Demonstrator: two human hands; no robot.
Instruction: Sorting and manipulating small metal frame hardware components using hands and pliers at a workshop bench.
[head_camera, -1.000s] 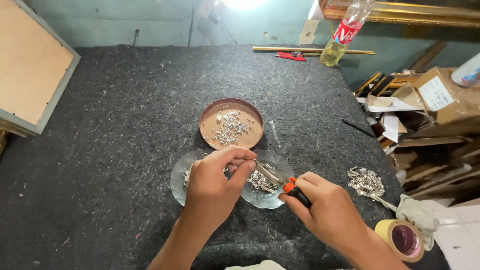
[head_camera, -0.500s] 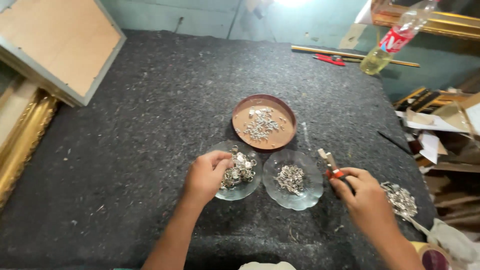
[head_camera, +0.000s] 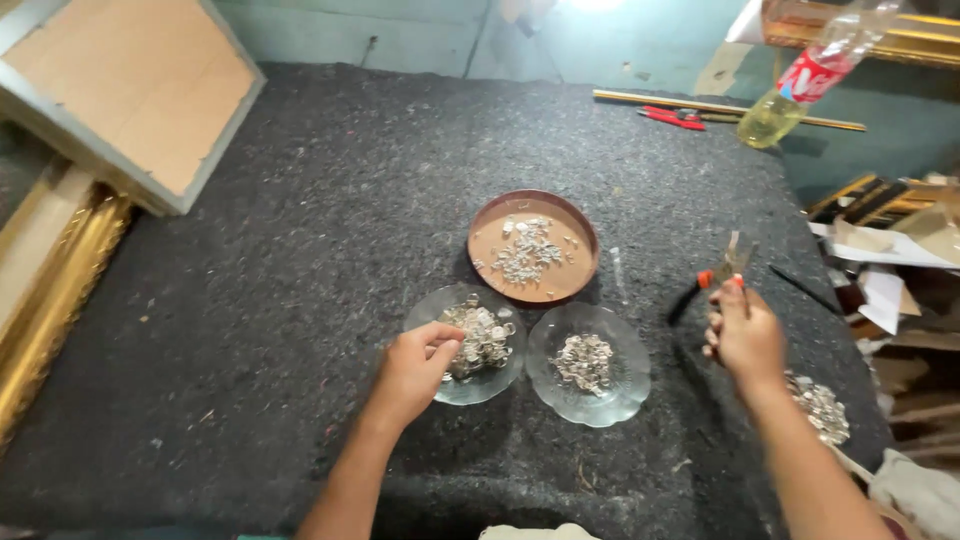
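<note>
Covering the whole bench, a dark felt mat (head_camera: 300, 300) ran out of frame at six o'clock. Left hand (head_camera: 412, 372) pinched small silvery pieces in the left glass dish (head_camera: 440, 385); what its fingertips gripped was unclear. Right hand (head_camera: 745, 335), at three o'clock, closed around red-handled pliers (head_camera: 728, 265), their tips blurred.

Plastic bottle (head_camera: 808, 85), red cutter (head_camera: 668, 117), gilt frame (head_camera: 55, 300) around the felt.

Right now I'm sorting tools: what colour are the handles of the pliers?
Orange-red, on the pliers in the right hand; head view.
</note>
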